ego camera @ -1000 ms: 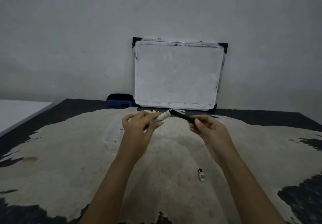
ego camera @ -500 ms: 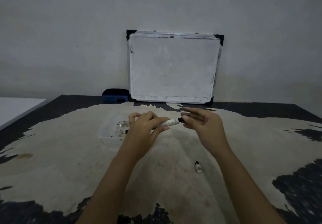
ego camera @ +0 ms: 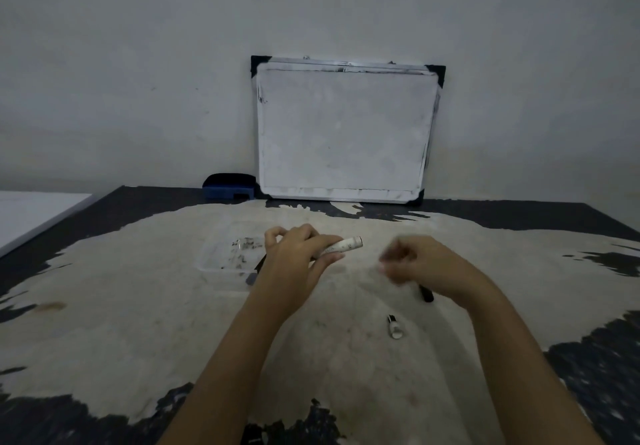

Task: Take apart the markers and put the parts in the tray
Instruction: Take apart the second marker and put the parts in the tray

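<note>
My right hand (ego camera: 420,263) has pulled away from the marker barrel (ego camera: 341,246), fingers curled and blurred. My left hand (ego camera: 294,254) pinches the barrel beside the tray (ego camera: 221,264).

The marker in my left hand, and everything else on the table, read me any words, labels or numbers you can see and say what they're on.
Marker barrel in the left hand: dark print on the white label, too small and blurred to read.
Whiteboard: only smudges, no writing.
Eraser, small cap, tray: no text visible.
Nothing here can be read.
</note>
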